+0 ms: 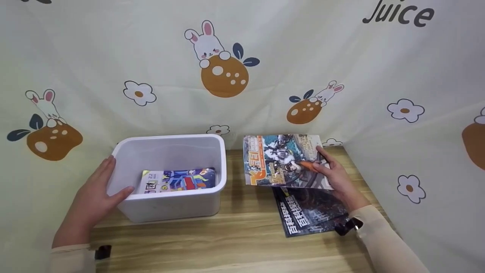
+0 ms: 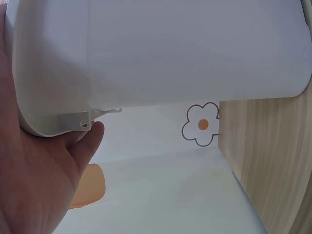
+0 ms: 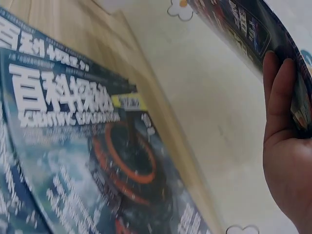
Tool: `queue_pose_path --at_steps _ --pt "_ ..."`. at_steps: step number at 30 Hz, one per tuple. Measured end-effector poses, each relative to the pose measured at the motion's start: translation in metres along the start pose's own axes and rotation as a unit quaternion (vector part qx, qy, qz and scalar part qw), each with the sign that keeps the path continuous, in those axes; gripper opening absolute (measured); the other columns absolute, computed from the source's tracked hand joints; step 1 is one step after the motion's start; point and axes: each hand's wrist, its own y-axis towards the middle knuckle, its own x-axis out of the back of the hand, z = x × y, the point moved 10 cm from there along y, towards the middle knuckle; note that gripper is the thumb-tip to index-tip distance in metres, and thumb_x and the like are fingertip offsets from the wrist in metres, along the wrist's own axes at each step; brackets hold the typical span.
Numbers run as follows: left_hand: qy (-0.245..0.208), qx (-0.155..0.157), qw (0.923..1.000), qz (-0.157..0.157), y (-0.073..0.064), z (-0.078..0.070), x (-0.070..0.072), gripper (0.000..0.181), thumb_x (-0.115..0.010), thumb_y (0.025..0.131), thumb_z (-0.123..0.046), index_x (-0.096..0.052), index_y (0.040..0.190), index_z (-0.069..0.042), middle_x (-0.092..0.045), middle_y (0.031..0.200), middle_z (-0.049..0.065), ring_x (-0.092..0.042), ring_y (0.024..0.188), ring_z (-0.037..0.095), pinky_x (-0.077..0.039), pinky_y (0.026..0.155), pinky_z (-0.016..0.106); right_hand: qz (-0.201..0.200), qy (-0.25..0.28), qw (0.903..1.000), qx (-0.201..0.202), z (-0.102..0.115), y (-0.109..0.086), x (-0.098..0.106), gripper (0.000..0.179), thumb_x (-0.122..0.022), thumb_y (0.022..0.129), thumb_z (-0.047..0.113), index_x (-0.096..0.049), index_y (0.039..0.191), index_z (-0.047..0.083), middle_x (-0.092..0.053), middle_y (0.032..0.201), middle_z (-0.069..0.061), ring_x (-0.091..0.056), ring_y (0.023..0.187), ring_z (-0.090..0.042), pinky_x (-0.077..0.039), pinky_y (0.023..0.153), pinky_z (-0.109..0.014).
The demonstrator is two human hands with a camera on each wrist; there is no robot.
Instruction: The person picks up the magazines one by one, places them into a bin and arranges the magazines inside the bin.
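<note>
My left hand (image 1: 93, 193) holds the near left corner of a white plastic bin (image 1: 170, 206), its thumb at the front rim and fingers along the left side. In the left wrist view, fingertips reach under the rim of the bin (image 2: 161, 53), beside a small tab. A colourful magazine (image 1: 189, 182) lies inside the bin. Over on the right, my right hand (image 1: 337, 178) grips a magazine (image 1: 280, 159) by its right edge, thumb on the cover and fingers beneath. Below it, dark magazines (image 1: 303, 216) overlap on the table, their covers larger in the right wrist view (image 3: 97, 146).
The wood-grain table (image 1: 212, 242) carries everything. A pale curtain (image 1: 265, 57) printed with rabbits, oranges and flowers rises behind the bin and closes in both sides.
</note>
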Motion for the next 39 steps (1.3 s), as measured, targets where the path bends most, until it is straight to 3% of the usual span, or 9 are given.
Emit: queue_pose_path --at_steps 10,17,21,24,28,31,33,36,39 --pt "-0.013 -0.01 0.9999 -0.006 0.0 -0.002 0.003 0.112 -0.072 0.1 -0.062 -0.015 0.177 -0.004 -0.013 0.182 0.026 -0.016 0.165 0.056 -0.022 0.116 0.089 -0.002 0.006 0.9998 0.018 0.024 0.0 -0.016 0.077 -0.069 0.108 0.005 -0.033 0.175 0.015 -0.019 0.183 -0.004 -0.029 0.157 -0.023 -0.034 0.115 -0.026" --pt "-0.007 -0.008 0.9999 -0.006 0.0 -0.001 0.002 0.112 -0.072 0.1 -0.063 -0.015 0.177 -0.006 -0.012 0.182 0.026 -0.015 0.165 0.056 -0.021 0.117 0.089 -0.005 0.025 0.9995 0.018 0.036 -0.002 -0.031 0.076 -0.07 0.108 0.005 -0.037 0.174 0.018 -0.026 0.179 -0.006 -0.056 0.131 -0.018 -0.05 0.098 -0.02" --pt "-0.006 -0.006 1.0 -0.004 0.001 0.0 0.001 0.112 -0.071 0.1 -0.064 -0.014 0.177 -0.006 -0.012 0.183 0.025 -0.014 0.165 0.056 -0.021 0.117 0.088 -0.008 0.037 0.999 0.022 0.045 -0.003 -0.042 0.076 -0.07 0.107 0.002 -0.038 0.174 0.017 -0.037 0.174 -0.014 -0.059 0.134 -0.014 -0.044 0.106 -0.02" --pt "-0.007 -0.005 1.0 -0.004 0.001 0.0 0.001 0.112 -0.071 0.1 -0.064 -0.015 0.177 -0.006 -0.013 0.183 0.025 -0.014 0.165 0.055 -0.021 0.117 0.089 -0.006 0.04 0.9988 0.026 0.053 -0.004 -0.051 0.076 -0.07 0.106 0.002 -0.039 0.173 0.017 -0.039 0.173 -0.013 -0.055 0.14 -0.016 -0.043 0.109 -0.02" --pt "-0.009 -0.003 1.0 -0.002 0.002 0.001 0.0 0.112 -0.071 0.1 -0.064 -0.014 0.178 -0.006 -0.012 0.183 0.024 -0.014 0.166 0.055 -0.021 0.117 0.089 0.007 0.045 0.9983 0.035 0.061 -0.002 -0.065 0.075 -0.07 0.106 0.002 -0.039 0.173 0.015 -0.028 0.179 -0.003 -0.046 0.144 -0.018 -0.05 0.102 -0.019" --pt "-0.008 -0.002 1.0 0.0 0.002 0.002 -0.001 0.113 -0.071 0.1 -0.065 -0.013 0.178 -0.007 -0.011 0.183 0.023 -0.014 0.166 0.055 -0.021 0.117 0.089 0.017 0.057 0.9976 0.035 0.065 -0.002 -0.077 0.075 -0.07 0.105 0.0 -0.04 0.173 0.014 -0.031 0.175 -0.006 -0.055 0.133 -0.016 -0.056 0.092 -0.019" --pt "-0.009 -0.001 1.0 0.0 0.001 0.002 -0.001 0.113 -0.071 0.1 -0.065 -0.013 0.178 -0.007 -0.01 0.184 0.023 -0.013 0.166 0.055 -0.021 0.117 0.089 0.025 0.068 0.9969 0.032 0.066 -0.002 -0.086 0.075 -0.07 0.106 0.0 -0.041 0.172 0.015 -0.045 0.163 -0.012 -0.064 0.117 -0.013 -0.059 0.085 -0.02" --pt "-0.01 -0.004 0.9999 -0.004 0.001 -0.001 0.001 0.113 -0.071 0.1 -0.065 -0.014 0.177 -0.006 -0.012 0.183 0.024 -0.014 0.165 0.055 -0.022 0.116 0.089 0.035 0.083 0.9957 0.02 0.068 -0.003 -0.098 0.075 -0.071 0.106 0.0 -0.041 0.172 0.017 -0.057 0.142 -0.01 -0.072 0.093 -0.011 -0.062 0.074 -0.023" --pt "-0.011 -0.007 0.9999 -0.008 -0.001 -0.002 0.002 0.112 -0.071 0.1 -0.065 -0.016 0.177 -0.005 -0.013 0.183 0.025 -0.016 0.165 0.055 -0.022 0.116 0.089 0.045 0.097 0.9943 0.007 0.07 -0.003 -0.109 0.076 -0.072 0.106 0.002 -0.041 0.173 0.02 -0.06 0.137 -0.011 -0.076 0.088 -0.016 -0.066 0.072 -0.027"
